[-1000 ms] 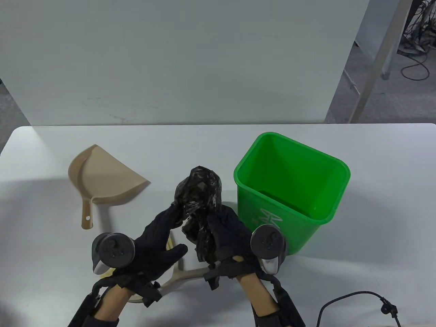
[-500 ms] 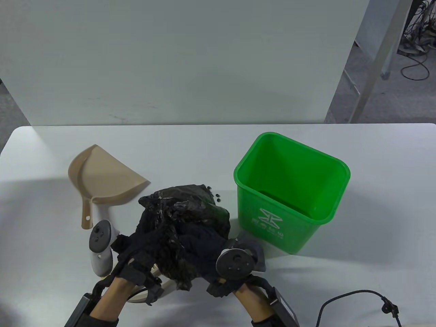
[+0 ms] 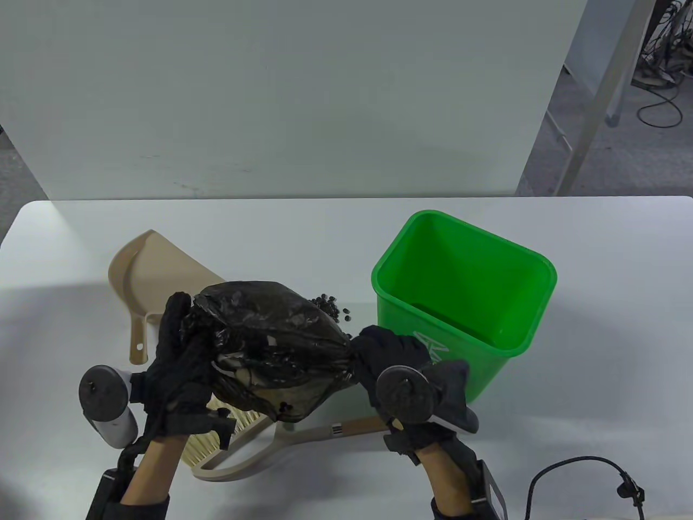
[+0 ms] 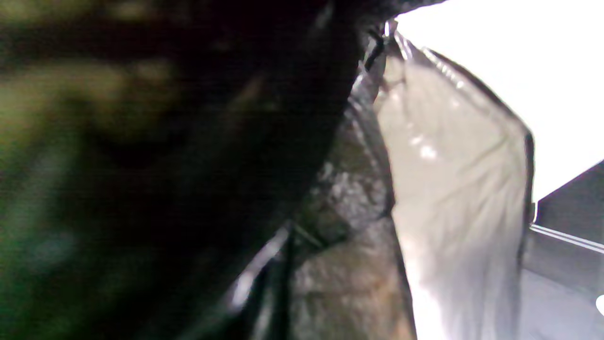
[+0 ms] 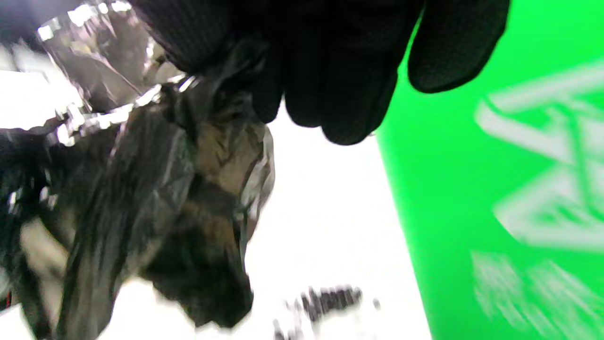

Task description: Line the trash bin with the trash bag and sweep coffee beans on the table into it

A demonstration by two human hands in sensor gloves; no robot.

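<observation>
- Above the table [image 3: 65,249], in the table view, the left hand [image 3: 178,368] and right hand [image 3: 392,360] each grip an end of the bag [image 3: 270,346], stretched between them; the bin [image 3: 463,303] stands right, beans [image 3: 330,306] just behind the bag, with a dustpan [image 3: 135,271] and brush [image 3: 303,433] nearby.
- Left wrist view: only blurred bag film [image 4: 358,198].
- Right wrist view: fingers [image 5: 330,71] clench the bag [image 5: 188,189] beside the bin [image 5: 495,189].
</observation>
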